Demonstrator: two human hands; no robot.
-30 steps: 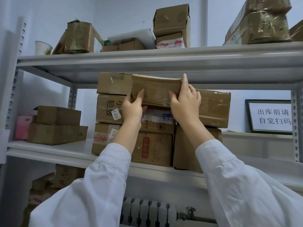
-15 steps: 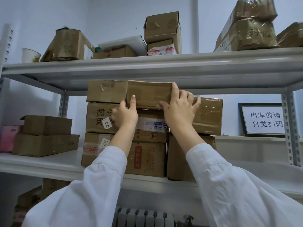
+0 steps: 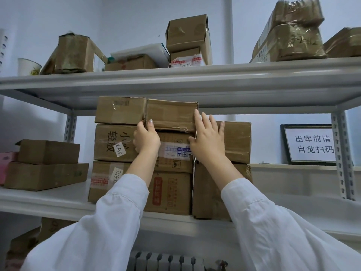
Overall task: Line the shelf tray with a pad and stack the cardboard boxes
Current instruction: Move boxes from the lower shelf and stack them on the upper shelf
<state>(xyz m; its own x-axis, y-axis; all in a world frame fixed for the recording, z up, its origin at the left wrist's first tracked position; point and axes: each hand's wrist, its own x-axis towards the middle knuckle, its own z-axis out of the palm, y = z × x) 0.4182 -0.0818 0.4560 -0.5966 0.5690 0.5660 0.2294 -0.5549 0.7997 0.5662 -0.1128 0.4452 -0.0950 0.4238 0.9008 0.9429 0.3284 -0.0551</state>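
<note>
The stacking step is in hand, and looks close to done for this piece. The small brown tape-wrapped cardboard box (image 3: 172,114) sits on top of the stack on the pale grey metal shelf (image 3: 48,200); it touches the plain brown cardboard box (image 3: 120,110) on its left and lies just under the upper shelf board (image 3: 175,79). The left hand (image 3: 146,137) grips its lower left corner, thumb up the front face, fingers curled; the right hand (image 3: 207,139) lays straight, spread fingers against its right end, pressing rather than clasping. No pad shows under the boxes; whether the tray is lined I cannot tell. The next move, I judge, calls for a short push to square the box flush; then both hands should let go gently so nothing below shifts.
</note>
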